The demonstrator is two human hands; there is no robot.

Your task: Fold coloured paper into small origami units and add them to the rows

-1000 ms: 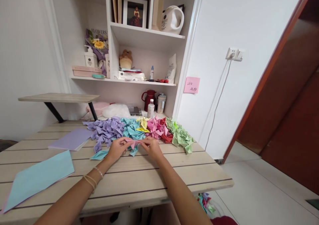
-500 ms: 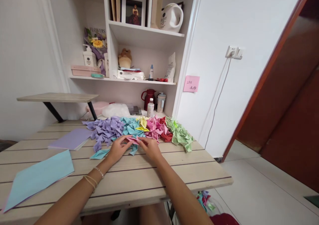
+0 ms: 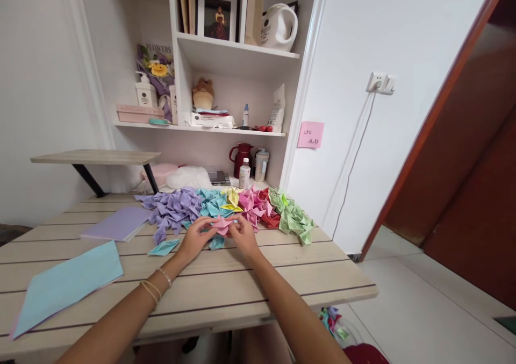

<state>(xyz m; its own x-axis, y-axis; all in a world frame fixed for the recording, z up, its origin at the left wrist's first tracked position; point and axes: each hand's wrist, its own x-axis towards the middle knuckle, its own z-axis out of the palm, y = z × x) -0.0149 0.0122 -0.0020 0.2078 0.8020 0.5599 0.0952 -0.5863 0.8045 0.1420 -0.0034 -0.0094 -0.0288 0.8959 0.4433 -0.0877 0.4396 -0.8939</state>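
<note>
Between my hands, above the table, is a small pink origami boat [image 3: 222,225] with pointed ends. My left hand [image 3: 198,237] pinches its left tip and my right hand [image 3: 242,236] pinches the right one. Just behind lie heaps of folded paper pieces: purple [image 3: 175,209], blue [image 3: 212,201], yellow [image 3: 231,198], pink [image 3: 252,205], red [image 3: 270,220] and green [image 3: 291,216]. One blue folded piece [image 3: 164,247] lies apart, left of my left wrist. Another blue piece [image 3: 216,242] sits on the slats below the boat, partly hidden by my fingers.
A stack of blue paper sheets [image 3: 70,283] and a purple stack [image 3: 116,223] lie on the slatted table [image 3: 201,299] at left. A small raised stand [image 3: 97,157] is behind them. Shelves [image 3: 237,49] rise at the back, with a red jug [image 3: 242,160] and bottle [image 3: 244,174].
The pink boat has gone from a flat, narrow shape to a more opened one with a raised middle point. Both hands stay on its ends, with fingers slightly shifted.
</note>
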